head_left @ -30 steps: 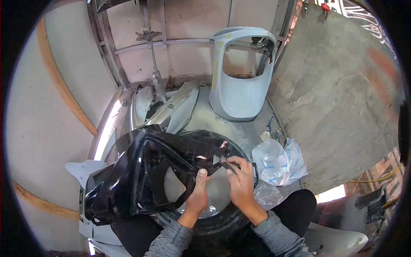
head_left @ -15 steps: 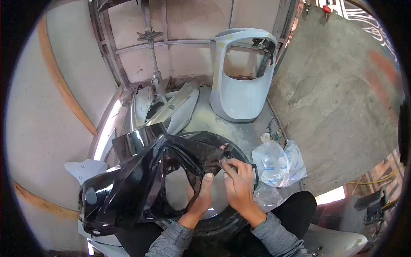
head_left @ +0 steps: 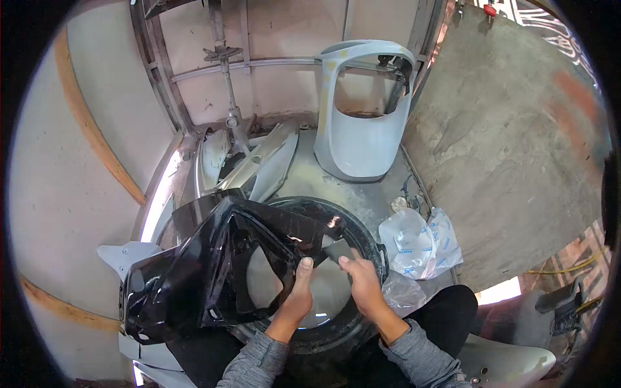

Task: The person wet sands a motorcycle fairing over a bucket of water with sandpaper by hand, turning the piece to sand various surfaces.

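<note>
A glossy black motorbike fairing panel (head_left: 187,278) with a large opening lies tilted over a round black basin (head_left: 377,265) of cloudy water. My left hand (head_left: 297,301) grips the panel's lower right edge, thumb on top and fingers hidden beneath. Pinched between the thumb and fingers of my right hand (head_left: 366,288) is a small dark grey piece of sandpaper (head_left: 337,249). It sits at the panel's right end, above the basin; whether it touches the panel I cannot tell.
A pale grey fairing frame (head_left: 365,152) stands against the back wall. Silver panels (head_left: 275,161) lie behind the basin on the left. Crumpled plastic bags (head_left: 417,246) sit to the right, near a leaning grey board (head_left: 504,155). A white panel (head_left: 511,359) is beside my right knee.
My right hand has drawn slightly down and back from the panel, so the sandpaper shows more clearly. The black panel has tipped a little, while my left hand keeps its hold.
</note>
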Action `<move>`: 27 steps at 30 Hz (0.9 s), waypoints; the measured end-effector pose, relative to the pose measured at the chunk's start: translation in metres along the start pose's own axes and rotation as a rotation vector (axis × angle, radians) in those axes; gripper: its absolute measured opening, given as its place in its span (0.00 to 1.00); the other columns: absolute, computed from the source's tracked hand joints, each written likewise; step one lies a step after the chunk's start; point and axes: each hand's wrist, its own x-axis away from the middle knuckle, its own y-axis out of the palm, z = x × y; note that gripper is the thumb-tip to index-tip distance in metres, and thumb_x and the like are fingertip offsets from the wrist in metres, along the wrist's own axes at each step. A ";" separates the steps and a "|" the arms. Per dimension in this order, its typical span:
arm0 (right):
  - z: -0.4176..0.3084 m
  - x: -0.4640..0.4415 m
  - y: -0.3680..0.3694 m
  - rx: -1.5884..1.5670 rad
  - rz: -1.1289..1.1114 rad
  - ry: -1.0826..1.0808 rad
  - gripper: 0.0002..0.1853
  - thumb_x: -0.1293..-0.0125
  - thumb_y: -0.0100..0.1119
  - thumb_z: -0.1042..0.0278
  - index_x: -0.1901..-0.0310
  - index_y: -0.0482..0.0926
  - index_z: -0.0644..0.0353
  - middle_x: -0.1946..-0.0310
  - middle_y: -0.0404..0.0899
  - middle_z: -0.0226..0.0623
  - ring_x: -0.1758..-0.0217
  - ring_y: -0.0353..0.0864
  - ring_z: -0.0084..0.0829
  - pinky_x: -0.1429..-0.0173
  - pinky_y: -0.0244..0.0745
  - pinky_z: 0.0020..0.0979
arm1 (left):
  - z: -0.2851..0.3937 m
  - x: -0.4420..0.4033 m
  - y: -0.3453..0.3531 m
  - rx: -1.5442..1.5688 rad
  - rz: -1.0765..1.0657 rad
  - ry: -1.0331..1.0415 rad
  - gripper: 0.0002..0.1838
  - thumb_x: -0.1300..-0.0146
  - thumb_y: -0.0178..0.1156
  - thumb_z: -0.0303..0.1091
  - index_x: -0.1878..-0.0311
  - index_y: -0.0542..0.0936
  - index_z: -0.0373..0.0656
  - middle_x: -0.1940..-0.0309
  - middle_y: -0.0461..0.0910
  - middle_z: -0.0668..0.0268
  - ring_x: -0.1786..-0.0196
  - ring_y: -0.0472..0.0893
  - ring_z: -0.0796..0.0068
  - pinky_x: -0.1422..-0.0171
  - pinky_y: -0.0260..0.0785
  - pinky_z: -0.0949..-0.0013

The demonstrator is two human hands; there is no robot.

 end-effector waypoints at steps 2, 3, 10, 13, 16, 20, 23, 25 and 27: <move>0.004 -0.007 -0.005 0.337 0.112 -0.258 0.16 0.27 0.51 0.65 0.51 0.82 0.70 0.56 0.78 0.46 0.50 0.76 0.40 0.44 0.69 0.35 | -0.009 -0.004 -0.005 0.076 -0.007 -0.007 0.23 0.21 0.54 0.43 0.33 0.74 0.36 0.37 0.77 0.61 0.35 0.74 0.68 0.28 0.63 0.64; 0.008 -0.010 -0.006 0.676 0.227 -0.513 0.16 0.26 0.52 0.64 0.50 0.81 0.70 0.54 0.79 0.50 0.50 0.78 0.45 0.45 0.70 0.37 | -0.013 -0.007 -0.005 -0.037 -0.002 0.052 0.29 0.21 0.49 0.53 0.33 0.74 0.36 0.39 0.78 0.60 0.38 0.76 0.69 0.30 0.65 0.64; -0.010 0.012 0.011 0.051 0.046 -0.038 0.17 0.25 0.48 0.62 0.53 0.80 0.70 0.54 0.77 0.45 0.48 0.75 0.32 0.43 0.67 0.31 | 0.040 0.012 0.021 -0.005 -0.123 -0.057 0.32 0.20 0.45 0.56 0.28 0.69 0.36 0.35 0.75 0.60 0.34 0.72 0.69 0.28 0.62 0.64; 0.013 -0.008 0.000 0.448 0.174 -0.376 0.17 0.25 0.49 0.61 0.52 0.81 0.68 0.59 0.75 0.41 0.51 0.75 0.31 0.44 0.67 0.30 | 0.042 0.013 0.023 0.021 -0.135 -0.042 0.32 0.20 0.45 0.56 0.28 0.69 0.38 0.34 0.74 0.60 0.33 0.72 0.69 0.27 0.61 0.64; 0.013 -0.002 0.010 0.419 0.220 -0.389 0.17 0.26 0.50 0.61 0.52 0.80 0.69 0.59 0.76 0.40 0.53 0.75 0.31 0.44 0.67 0.30 | 0.019 0.002 0.011 -0.212 -0.103 0.028 0.35 0.21 0.42 0.62 0.29 0.70 0.40 0.37 0.75 0.60 0.37 0.75 0.69 0.30 0.65 0.65; 0.014 0.000 0.005 0.088 0.138 -0.117 0.16 0.30 0.56 0.65 0.50 0.84 0.69 0.52 0.76 0.50 0.44 0.74 0.48 0.37 0.67 0.40 | 0.013 0.000 0.009 -0.070 -0.016 0.094 0.22 0.21 0.53 0.42 0.33 0.75 0.36 0.38 0.78 0.60 0.36 0.75 0.68 0.28 0.63 0.63; 0.018 -0.002 0.009 0.584 0.179 -0.463 0.14 0.30 0.52 0.67 0.56 0.81 0.71 0.50 0.72 0.45 0.46 0.73 0.39 0.41 0.67 0.36 | 0.005 -0.007 0.007 -0.061 -0.009 0.110 0.21 0.21 0.55 0.40 0.34 0.76 0.36 0.38 0.78 0.60 0.36 0.76 0.68 0.30 0.66 0.63; 0.015 -0.001 0.008 0.476 0.126 -0.386 0.14 0.30 0.53 0.68 0.54 0.82 0.71 0.49 0.72 0.46 0.45 0.72 0.42 0.40 0.67 0.37 | 0.012 -0.005 0.010 -0.070 -0.021 0.134 0.20 0.22 0.55 0.39 0.34 0.76 0.36 0.38 0.78 0.60 0.37 0.77 0.67 0.32 0.67 0.63; 0.013 -0.003 0.003 0.641 0.146 -0.481 0.15 0.31 0.55 0.68 0.53 0.82 0.72 0.48 0.72 0.46 0.44 0.73 0.42 0.38 0.66 0.35 | 0.021 -0.001 0.011 -0.137 0.006 0.082 0.21 0.22 0.55 0.39 0.34 0.76 0.36 0.38 0.79 0.60 0.37 0.77 0.68 0.32 0.67 0.63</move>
